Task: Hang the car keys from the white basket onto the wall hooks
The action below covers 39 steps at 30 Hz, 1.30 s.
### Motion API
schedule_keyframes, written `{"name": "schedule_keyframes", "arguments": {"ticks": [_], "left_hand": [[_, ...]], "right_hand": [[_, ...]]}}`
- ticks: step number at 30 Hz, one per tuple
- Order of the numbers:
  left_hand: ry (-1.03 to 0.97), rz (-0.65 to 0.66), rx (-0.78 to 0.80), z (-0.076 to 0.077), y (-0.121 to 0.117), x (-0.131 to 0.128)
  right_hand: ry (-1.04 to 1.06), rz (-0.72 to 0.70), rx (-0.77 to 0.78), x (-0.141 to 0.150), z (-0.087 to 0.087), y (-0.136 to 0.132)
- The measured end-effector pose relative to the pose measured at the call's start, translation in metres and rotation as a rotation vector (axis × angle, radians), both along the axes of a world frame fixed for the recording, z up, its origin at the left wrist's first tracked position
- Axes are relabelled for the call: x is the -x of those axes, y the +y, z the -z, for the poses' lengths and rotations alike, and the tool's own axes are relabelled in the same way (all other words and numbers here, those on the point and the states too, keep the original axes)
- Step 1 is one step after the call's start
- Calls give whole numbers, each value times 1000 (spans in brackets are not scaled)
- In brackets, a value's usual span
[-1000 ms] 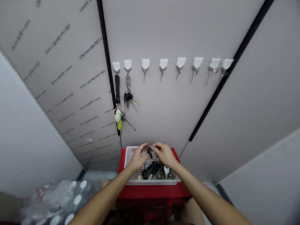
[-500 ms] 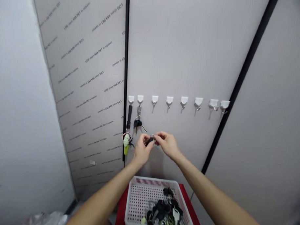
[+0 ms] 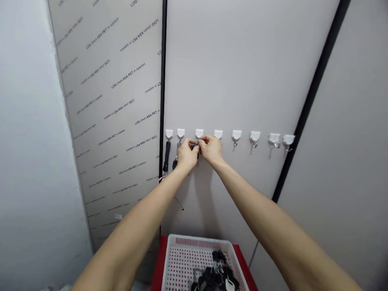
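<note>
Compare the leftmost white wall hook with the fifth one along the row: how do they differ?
The leftmost hook carries a black strap, while the fifth hook hangs bare, its metal prong showing. The leftmost hook sits beside a dark wall seam; the fifth stands mid-panel. Both have white bases in one row.

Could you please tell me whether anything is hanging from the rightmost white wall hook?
No, the rightmost white adhesive wall hook shows only its own metal hook, with nothing hanging from it.

- Red surface [image 3: 160,263]: shows at the bottom of the view, on both sides of the basket
- White plastic basket [image 3: 197,239]: rests directly on it, perforated
- Keys [image 3: 213,278]: heaped inside the basket
</note>
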<state>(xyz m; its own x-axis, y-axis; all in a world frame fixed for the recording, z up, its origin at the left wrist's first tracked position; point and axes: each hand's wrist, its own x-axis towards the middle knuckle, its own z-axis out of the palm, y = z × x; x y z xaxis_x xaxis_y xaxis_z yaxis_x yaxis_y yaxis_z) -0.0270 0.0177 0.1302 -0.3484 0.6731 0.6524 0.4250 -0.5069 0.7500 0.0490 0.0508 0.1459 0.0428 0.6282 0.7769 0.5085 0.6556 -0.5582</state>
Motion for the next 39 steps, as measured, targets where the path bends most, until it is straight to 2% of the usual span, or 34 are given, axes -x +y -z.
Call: {"name": "schedule_keyframes", "arguments": {"ticks": [4, 7, 10, 12, 14, 18, 20, 21, 23, 26, 33, 36, 39], "left_hand": [[66, 2, 75, 4, 6, 0], [154, 37, 59, 8, -1, -1], [226, -8, -20, 27, -21, -3], [300, 2, -42, 53, -39, -4], [390, 82, 10, 90, -57, -6], [552, 253, 315, 179, -86, -12], [633, 324, 462, 216, -95, -17], [671, 355, 515, 230, -99, -20], [732, 402, 585, 249, -103, -24], [779, 424, 665, 260, -102, -27], [774, 400, 731, 263, -98, -24], [688, 401, 720, 265, -97, -22], [480, 410, 730, 268, -95, -20]], "right_hand": [[-44, -8, 30, -2, 4, 5], [-72, -30, 56, -8, 8, 0], [-90, -26, 26, -21, 24, -14], [-134, -9, 5, -32, 47, -27], [-253, -30, 46, -46, 84, -41], [-662, -206, 367, -76, 178, -70], [-829, -243, 521, -89, 218, -84], [-890, -235, 559, -94, 234, -90], [-971, -198, 563, -100, 254, -100], [-1031, -168, 521, -100, 261, -110], [-1003, -150, 528, -98, 257, -115], [-839, -181, 568, -99, 259, -112], [-482, -261, 726, -100, 259, -106]]}}
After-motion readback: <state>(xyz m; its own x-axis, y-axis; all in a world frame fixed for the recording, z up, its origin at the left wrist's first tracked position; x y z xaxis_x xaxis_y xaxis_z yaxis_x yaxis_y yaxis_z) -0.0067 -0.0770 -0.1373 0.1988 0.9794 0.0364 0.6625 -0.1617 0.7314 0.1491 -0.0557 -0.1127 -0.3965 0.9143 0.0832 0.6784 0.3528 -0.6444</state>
